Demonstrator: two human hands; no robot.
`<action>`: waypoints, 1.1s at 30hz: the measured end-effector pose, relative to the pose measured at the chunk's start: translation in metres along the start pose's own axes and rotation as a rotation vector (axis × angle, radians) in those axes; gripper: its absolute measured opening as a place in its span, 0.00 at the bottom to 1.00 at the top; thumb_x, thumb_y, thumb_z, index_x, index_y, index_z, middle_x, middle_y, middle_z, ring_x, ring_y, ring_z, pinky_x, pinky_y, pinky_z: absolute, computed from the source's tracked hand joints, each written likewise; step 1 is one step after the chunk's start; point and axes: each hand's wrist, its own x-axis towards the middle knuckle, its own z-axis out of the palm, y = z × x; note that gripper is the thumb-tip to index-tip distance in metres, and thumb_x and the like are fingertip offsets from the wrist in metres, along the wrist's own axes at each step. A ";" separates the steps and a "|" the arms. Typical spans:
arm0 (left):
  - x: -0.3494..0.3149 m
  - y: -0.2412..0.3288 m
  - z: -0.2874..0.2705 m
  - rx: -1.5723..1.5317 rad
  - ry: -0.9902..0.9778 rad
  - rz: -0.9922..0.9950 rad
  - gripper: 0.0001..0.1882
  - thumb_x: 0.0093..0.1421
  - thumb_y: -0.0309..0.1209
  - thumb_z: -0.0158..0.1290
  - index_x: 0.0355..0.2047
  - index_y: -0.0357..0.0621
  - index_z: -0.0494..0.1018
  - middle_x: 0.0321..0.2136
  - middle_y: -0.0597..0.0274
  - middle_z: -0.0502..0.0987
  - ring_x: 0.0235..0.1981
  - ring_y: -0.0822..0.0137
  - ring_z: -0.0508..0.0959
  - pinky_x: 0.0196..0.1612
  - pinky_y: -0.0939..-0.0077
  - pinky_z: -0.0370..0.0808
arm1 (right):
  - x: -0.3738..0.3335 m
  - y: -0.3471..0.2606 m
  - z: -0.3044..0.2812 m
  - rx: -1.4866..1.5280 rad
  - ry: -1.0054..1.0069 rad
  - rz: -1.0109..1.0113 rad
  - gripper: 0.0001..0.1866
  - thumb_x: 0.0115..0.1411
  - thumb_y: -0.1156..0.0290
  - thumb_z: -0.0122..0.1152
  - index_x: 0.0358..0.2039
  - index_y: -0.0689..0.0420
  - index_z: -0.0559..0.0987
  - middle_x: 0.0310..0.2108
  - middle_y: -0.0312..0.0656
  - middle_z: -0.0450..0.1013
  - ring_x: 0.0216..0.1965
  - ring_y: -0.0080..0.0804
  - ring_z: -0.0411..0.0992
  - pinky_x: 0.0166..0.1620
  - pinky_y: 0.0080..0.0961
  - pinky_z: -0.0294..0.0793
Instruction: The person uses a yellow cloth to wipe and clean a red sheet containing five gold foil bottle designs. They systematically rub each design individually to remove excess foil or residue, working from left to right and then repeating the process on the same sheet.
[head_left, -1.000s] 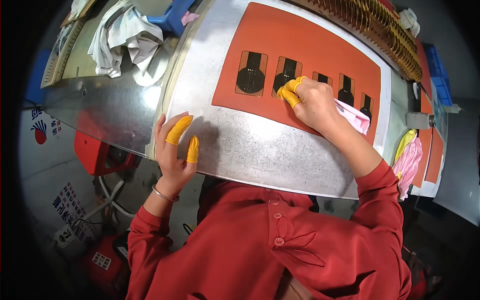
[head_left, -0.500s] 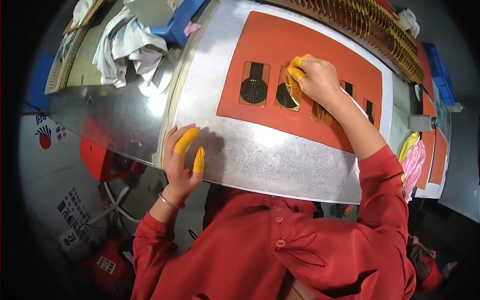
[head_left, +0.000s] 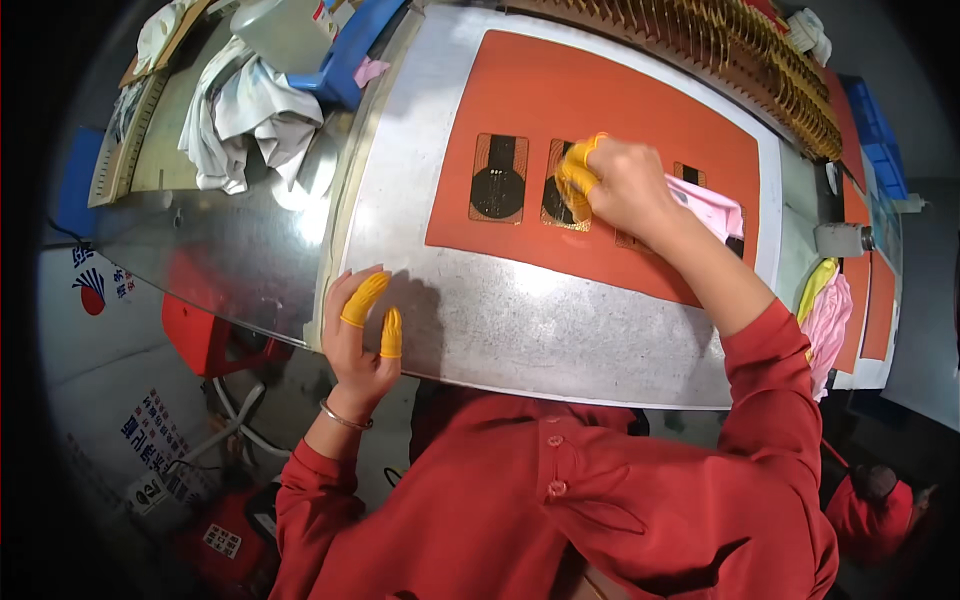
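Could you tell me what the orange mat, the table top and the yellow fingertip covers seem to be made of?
Orange mat: likely silicone or rubber, matte and flat, no glare. Table top: sheet metal, dull grey with scuffs and soft reflections. Fingertip covers: thin rubber or latex, stretched snug over the fingertips.

Right hand (head_left: pixel 625 185) presses part (head_left: pixel 560 195) on orange mat (head_left: pixel 600 100).
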 end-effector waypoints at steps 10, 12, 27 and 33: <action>-0.007 -0.006 -0.008 -0.021 -0.017 0.003 0.19 0.49 0.22 0.52 0.44 0.35 0.69 0.44 0.49 0.73 0.46 0.49 0.72 0.55 0.55 0.64 | 0.001 -0.003 0.004 -0.075 0.062 0.080 0.05 0.46 0.71 0.61 0.23 0.57 0.78 0.20 0.44 0.72 0.23 0.43 0.73 0.26 0.40 0.72; -0.007 -0.009 -0.010 -0.048 -0.009 -0.035 0.18 0.50 0.22 0.52 0.44 0.35 0.70 0.44 0.49 0.73 0.46 0.49 0.72 0.54 0.56 0.64 | -0.022 -0.027 0.009 -0.059 -0.050 0.051 0.04 0.46 0.71 0.59 0.23 0.57 0.77 0.22 0.45 0.73 0.24 0.44 0.73 0.25 0.42 0.71; -0.018 0.096 0.045 -0.821 -0.447 -0.434 0.23 0.60 0.32 0.50 0.52 0.32 0.63 0.44 0.46 0.73 0.47 0.57 0.73 0.49 0.67 0.70 | -0.158 -0.058 -0.163 0.511 0.412 0.445 0.10 0.52 0.69 0.55 0.20 0.62 0.73 0.17 0.44 0.71 0.21 0.36 0.71 0.31 0.28 0.68; -0.016 0.087 0.095 -0.596 -0.443 0.194 0.21 0.59 0.29 0.51 0.50 0.31 0.65 0.45 0.47 0.71 0.47 0.56 0.71 0.53 0.66 0.66 | -0.266 0.009 -0.209 0.493 0.586 0.758 0.10 0.51 0.70 0.58 0.32 0.61 0.77 0.26 0.39 0.73 0.28 0.24 0.70 0.35 0.23 0.69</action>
